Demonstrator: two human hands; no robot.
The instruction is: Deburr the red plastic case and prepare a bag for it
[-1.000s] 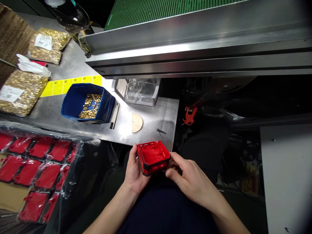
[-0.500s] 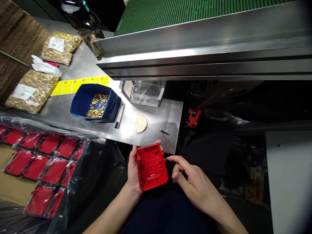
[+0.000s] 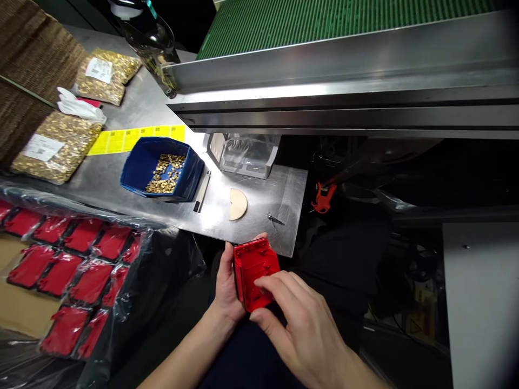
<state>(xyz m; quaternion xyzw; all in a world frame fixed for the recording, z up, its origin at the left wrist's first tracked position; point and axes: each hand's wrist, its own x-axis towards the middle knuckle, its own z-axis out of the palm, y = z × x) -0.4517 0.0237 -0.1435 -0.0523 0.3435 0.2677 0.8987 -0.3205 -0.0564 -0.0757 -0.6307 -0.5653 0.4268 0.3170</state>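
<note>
My left hand (image 3: 227, 286) is wrapped around a red plastic housing (image 3: 252, 258), an open shallow shell with a dark rim and moulded ribs and posts inside. Its thumb lies along the left wall, and fingertips show behind the top edge. The shell is tilted, its hollow side towards me. My right hand (image 3: 304, 319) reaches over the lower right of the shell. Its fingers extend over the inside while the thumb stays apart, near the bottom edge. No separate part shows between them, and whether the fingertips press on the shell is hard to make out.
Beyond the hands, a metal table (image 3: 279, 189) carries a blue bin (image 3: 133, 167) of small brass parts, a clear bin (image 3: 247, 156), a cutter (image 3: 202, 192), and a pale half-disc (image 3: 238, 204). Bagged red housings (image 3: 89, 281) lie left. A metal conveyor frame (image 3: 344, 92) crosses above.
My right hand has moved left from beside the red housing to over its inside, its fingers now extended. The left hand has tilted the housing.
</note>
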